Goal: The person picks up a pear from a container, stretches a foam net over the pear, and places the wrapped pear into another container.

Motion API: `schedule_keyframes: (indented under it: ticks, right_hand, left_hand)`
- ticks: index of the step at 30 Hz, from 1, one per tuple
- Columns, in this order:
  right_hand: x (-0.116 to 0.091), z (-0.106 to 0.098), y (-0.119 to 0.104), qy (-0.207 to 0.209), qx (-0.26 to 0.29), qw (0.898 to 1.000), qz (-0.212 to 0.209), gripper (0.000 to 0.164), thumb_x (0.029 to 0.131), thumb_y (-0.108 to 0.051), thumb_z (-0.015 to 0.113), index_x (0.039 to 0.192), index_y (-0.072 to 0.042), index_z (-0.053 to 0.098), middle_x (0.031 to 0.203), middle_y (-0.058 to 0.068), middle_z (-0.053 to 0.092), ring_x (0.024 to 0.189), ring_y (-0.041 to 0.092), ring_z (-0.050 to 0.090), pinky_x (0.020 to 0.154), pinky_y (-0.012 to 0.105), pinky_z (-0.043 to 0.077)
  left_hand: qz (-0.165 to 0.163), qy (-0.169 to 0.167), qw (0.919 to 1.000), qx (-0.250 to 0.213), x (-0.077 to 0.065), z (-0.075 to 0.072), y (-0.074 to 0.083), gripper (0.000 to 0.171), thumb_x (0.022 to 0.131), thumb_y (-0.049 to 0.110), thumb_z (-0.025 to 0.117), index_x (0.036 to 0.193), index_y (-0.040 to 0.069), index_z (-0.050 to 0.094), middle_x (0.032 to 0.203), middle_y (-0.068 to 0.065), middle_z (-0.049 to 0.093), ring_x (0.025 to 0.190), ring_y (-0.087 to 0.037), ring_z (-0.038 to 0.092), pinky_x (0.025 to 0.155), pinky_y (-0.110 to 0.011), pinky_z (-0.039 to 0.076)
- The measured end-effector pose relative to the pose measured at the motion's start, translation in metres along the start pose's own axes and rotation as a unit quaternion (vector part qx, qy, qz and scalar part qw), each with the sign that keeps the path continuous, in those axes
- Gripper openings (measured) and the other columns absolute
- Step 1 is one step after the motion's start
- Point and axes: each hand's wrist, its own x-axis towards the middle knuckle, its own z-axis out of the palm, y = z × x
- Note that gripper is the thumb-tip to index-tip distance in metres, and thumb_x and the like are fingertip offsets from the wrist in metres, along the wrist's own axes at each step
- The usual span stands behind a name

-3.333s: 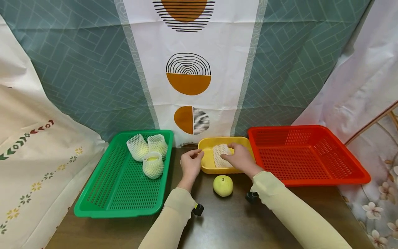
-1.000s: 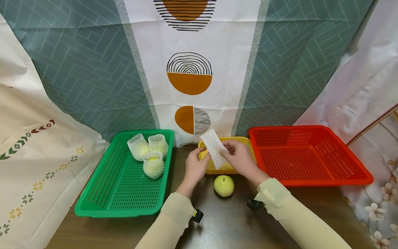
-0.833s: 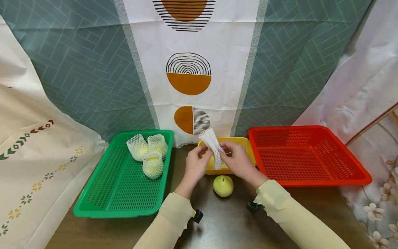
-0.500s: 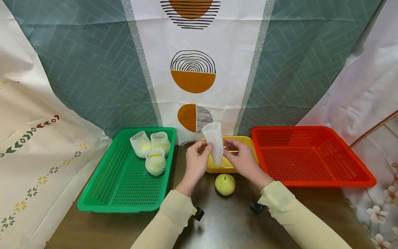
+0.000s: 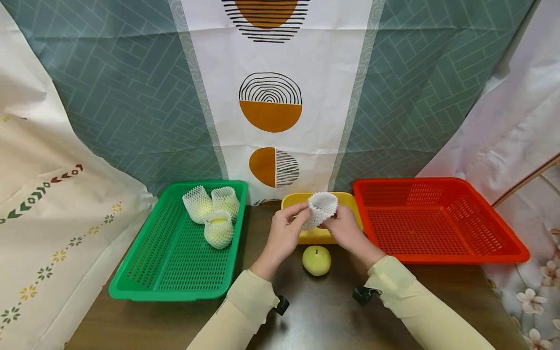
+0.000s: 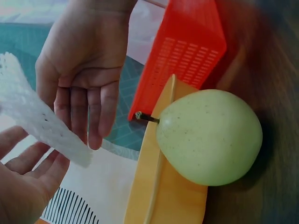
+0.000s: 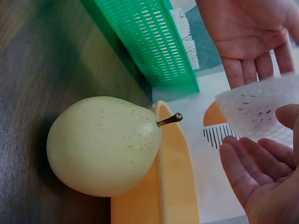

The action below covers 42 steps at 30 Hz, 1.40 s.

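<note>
A white foam fruit net (image 5: 323, 208) is held up over the yellow tray, its round mouth spread and tipped toward the head camera. My left hand (image 5: 285, 234) pinches its left side between thumb and fingers. On the other side my right hand (image 5: 346, 230) grips it; in the right wrist view the thumb (image 7: 287, 114) lies on the mesh and the fingers extend below it. A yellow-green pear (image 5: 316, 260) stands on the table, stem up, in front of the tray and below both hands. The yellow tray (image 5: 317, 237) is partly hidden by the hands and net.
To the left, a green basket (image 5: 175, 294) holds three netted pears (image 5: 218, 231) in its far right corner. A red basket (image 5: 437, 257) stands at the right, against the yellow tray. Patterned cloth (image 5: 271, 53) hangs behind the dark wooden table (image 5: 315, 316).
The net was lifted out of the yellow tray by both hands. It was flat and narrow, then upright; now its mouth is spread wide and tilted toward the head camera. The pear stays put.
</note>
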Motion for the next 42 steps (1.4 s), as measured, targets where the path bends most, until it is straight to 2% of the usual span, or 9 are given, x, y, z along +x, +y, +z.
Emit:
schedule_keyframes:
  ticks: [3,6,10,15,18,22,29,37,42]
  right_hand:
    - [0.000,0.000,0.000,0.008,-0.003,1.000,-0.014,0.032,0.087,-0.006,0.059,0.119,-0.003,0.059,0.108,0.016,0.066,0.084,0.016,0.063,0.072,0.029,0.055]
    - [0.000,0.000,-0.001,0.007,0.005,1.000,-0.027,0.033,0.086,-0.006,0.062,0.119,-0.004,0.060,0.108,0.014,0.066,0.087,0.015,0.063,0.073,0.023,0.053]
    - [-0.003,0.001,-0.004,-0.002,0.034,0.999,-0.040,0.030,0.090,-0.017,0.062,0.118,-0.006,0.063,0.111,0.012,0.067,0.095,0.015,0.065,0.079,0.023,0.053]
    - [-0.007,0.004,-0.005,-0.003,0.056,0.997,-0.045,0.030,0.094,-0.026,0.056,0.112,-0.005,0.067,0.103,0.015,0.070,0.085,0.015,0.068,0.075,0.028,0.055]
    - [-0.007,0.006,-0.004,0.000,0.046,0.998,-0.040,0.031,0.091,-0.027,0.061,0.111,-0.004,0.067,0.100,0.016,0.070,0.082,0.014,0.067,0.073,0.026,0.055]
    - [-0.004,0.008,-0.003,0.021,0.020,0.999,-0.037,0.032,0.088,-0.030,0.064,0.112,-0.010,0.066,0.103,0.009,0.068,0.089,0.014,0.063,0.079,0.025,0.052]
    - [-0.005,0.008,-0.006,0.005,-0.008,0.999,-0.037,0.039,0.090,-0.035,0.061,0.122,-0.013,0.062,0.114,0.006,0.067,0.105,0.019,0.060,0.094,0.037,0.047]
    - [-0.004,0.009,-0.010,-0.001,0.016,1.000,-0.025,0.036,0.089,-0.023,0.063,0.121,-0.006,0.060,0.113,0.014,0.065,0.103,0.024,0.060,0.083,0.023,0.051]
    - [-0.004,0.011,-0.009,0.005,0.031,0.999,-0.027,0.032,0.087,-0.016,0.066,0.116,-0.003,0.061,0.111,0.015,0.064,0.101,0.023,0.060,0.081,0.020,0.051]
  left_hand:
    - [0.011,0.001,0.9999,-0.007,-0.004,-0.002,0.011,0.032,0.098,0.019,0.045,0.113,0.000,0.066,0.117,-0.014,0.065,0.108,-0.023,0.060,0.091,-0.033,0.050]
    - [0.006,0.016,0.9994,-0.029,-0.001,-0.003,0.009,0.030,0.098,0.017,0.048,0.110,-0.003,0.067,0.113,-0.018,0.066,0.107,-0.028,0.060,0.088,-0.028,0.051]
    - [-0.002,0.055,0.9981,-0.029,0.005,-0.003,-0.003,0.022,0.090,0.012,0.061,0.105,-0.001,0.068,0.104,-0.018,0.068,0.094,-0.031,0.063,0.078,-0.023,0.053]
    - [-0.022,0.072,0.9972,0.005,0.013,-0.004,-0.027,0.020,0.084,0.018,0.070,0.102,0.009,0.071,0.101,-0.008,0.069,0.088,-0.021,0.063,0.075,-0.024,0.054]
    - [-0.030,0.067,0.9971,0.020,0.014,-0.006,-0.034,0.021,0.083,0.022,0.071,0.102,0.014,0.070,0.101,-0.003,0.069,0.089,-0.018,0.062,0.079,-0.026,0.053]
    - [-0.020,0.051,0.9982,0.025,0.014,-0.007,-0.035,0.021,0.087,0.025,0.067,0.106,0.018,0.069,0.104,0.002,0.068,0.092,-0.015,0.062,0.084,-0.029,0.051]
    - [-0.030,0.004,0.9992,-0.026,0.010,-0.009,-0.030,0.023,0.091,0.021,0.060,0.112,0.013,0.065,0.109,-0.004,0.065,0.097,-0.014,0.061,0.086,-0.028,0.051]
    - [-0.050,-0.037,0.9957,-0.069,0.005,-0.014,-0.007,0.031,0.095,0.013,0.054,0.124,0.004,0.054,0.116,-0.015,0.062,0.099,-0.017,0.062,0.088,-0.033,0.052]
    - [-0.052,-0.032,0.9964,-0.059,0.008,-0.014,-0.021,0.032,0.094,0.019,0.055,0.125,0.011,0.054,0.116,-0.013,0.062,0.101,-0.018,0.061,0.088,-0.031,0.051]
